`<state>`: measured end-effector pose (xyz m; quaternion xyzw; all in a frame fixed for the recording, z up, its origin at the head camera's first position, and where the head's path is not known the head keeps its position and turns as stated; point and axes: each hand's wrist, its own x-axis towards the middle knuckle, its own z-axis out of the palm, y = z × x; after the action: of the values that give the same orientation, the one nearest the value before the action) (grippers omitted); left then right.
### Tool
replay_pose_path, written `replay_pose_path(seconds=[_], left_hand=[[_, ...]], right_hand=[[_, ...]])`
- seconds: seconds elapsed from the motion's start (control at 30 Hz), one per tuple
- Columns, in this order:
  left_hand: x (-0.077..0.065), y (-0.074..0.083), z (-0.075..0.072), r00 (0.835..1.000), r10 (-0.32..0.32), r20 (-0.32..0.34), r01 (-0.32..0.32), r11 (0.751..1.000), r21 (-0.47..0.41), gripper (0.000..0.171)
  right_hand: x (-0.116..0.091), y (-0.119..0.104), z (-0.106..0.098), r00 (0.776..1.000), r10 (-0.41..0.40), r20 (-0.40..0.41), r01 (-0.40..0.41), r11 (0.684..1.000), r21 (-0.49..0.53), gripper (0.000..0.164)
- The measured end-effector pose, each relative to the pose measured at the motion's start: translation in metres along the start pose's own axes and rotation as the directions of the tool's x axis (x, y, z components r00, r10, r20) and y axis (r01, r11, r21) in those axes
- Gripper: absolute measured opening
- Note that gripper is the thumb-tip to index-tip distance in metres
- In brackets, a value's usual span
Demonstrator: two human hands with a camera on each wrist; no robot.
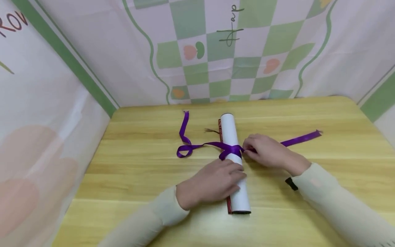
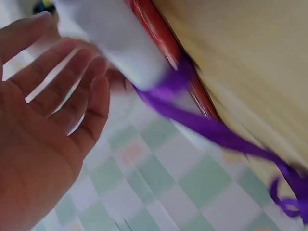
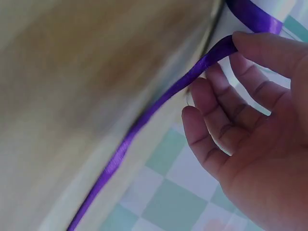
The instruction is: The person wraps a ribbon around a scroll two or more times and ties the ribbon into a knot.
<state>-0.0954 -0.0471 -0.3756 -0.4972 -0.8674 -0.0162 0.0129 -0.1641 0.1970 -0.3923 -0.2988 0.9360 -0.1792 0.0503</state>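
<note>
A rolled white scroll [image 1: 229,128] with a red patterned edge [image 1: 229,205] lies lengthwise on the table in the head view. Around its middle passes a purple ribbon [image 1: 231,150], crossed on top, with one tail curling out to the left and the other running right. My right hand [image 1: 267,151] pinches the ribbon just right of the scroll; the right wrist view shows thumb and forefinger on the purple strip [image 3: 159,103]. My left hand [image 1: 213,181] lies over the scroll's near half, below the ribbon, its fingers [image 2: 89,113] loosely extended and not wrapped round it.
The wooden table [image 1: 139,178] carries the scroll and ribbon tails. A thin brown cord [image 1: 211,130] sticks out from the scroll's left side. Printed cloth [image 1: 197,73] with green checks hangs behind the table, and another cloth [image 1: 46,113] hangs on the left.
</note>
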Motion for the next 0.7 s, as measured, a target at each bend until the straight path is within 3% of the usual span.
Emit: replay_pose_path(seconds=[0.07, 0.13, 0.23, 0.33, 0.4, 0.5, 0.6, 0.7], left_hand=[[0.004, 0.006, 0.001, 0.998, 0.029, -0.05, -0.027, 0.999, 0.043, 0.037], [0.007, 0.001, 0.003, 0.991, -0.007, -0.136, 0.016, 0.998, 0.067, 0.03], [0.009, -0.025, 0.006, 0.963, -0.178, -0.202, 0.181, 0.984, -0.006, 0.027], [0.012, -0.058, 0.014, 0.938, -0.329, -0.114, 0.323, 0.944, -0.067, 0.034], [0.013, -0.073, 0.019, 0.929, -0.368, -0.031, 0.364, 0.927, -0.094, 0.044], [0.018, -0.083, 0.025, 0.947, -0.32, 0.021, 0.32, 0.934, -0.162, 0.056], [0.026, -0.081, 0.024, 0.97, -0.244, 0.002, 0.237, 0.937, -0.256, 0.061], [0.037, -0.074, 0.021, 0.978, -0.208, -0.025, 0.19, 0.932, -0.308, 0.063]], right_hand=[[-0.003, 0.001, -0.004, 1.0, 0.012, -0.018, -0.012, 1.0, 0.015, 0.006], [-0.005, 0.002, -0.007, 0.999, 0.023, -0.027, -0.023, 0.999, 0.026, 0.006], [-0.007, 0.003, -0.011, 0.999, 0.044, -0.032, -0.043, 0.998, 0.036, 0.007], [-0.008, 0.003, -0.013, 0.998, 0.059, -0.038, -0.057, 0.998, 0.04, 0.009], [-0.008, 0.003, -0.015, 0.997, 0.063, -0.044, -0.061, 0.997, 0.041, 0.01], [-0.007, 0.002, -0.017, 0.996, 0.063, -0.065, -0.06, 0.997, 0.041, 0.011], [-0.005, 0.0, -0.02, 0.993, 0.067, -0.096, -0.063, 0.997, 0.043, 0.01], [-0.004, -0.002, -0.022, 0.989, 0.072, -0.127, -0.067, 0.997, 0.047, 0.008]])
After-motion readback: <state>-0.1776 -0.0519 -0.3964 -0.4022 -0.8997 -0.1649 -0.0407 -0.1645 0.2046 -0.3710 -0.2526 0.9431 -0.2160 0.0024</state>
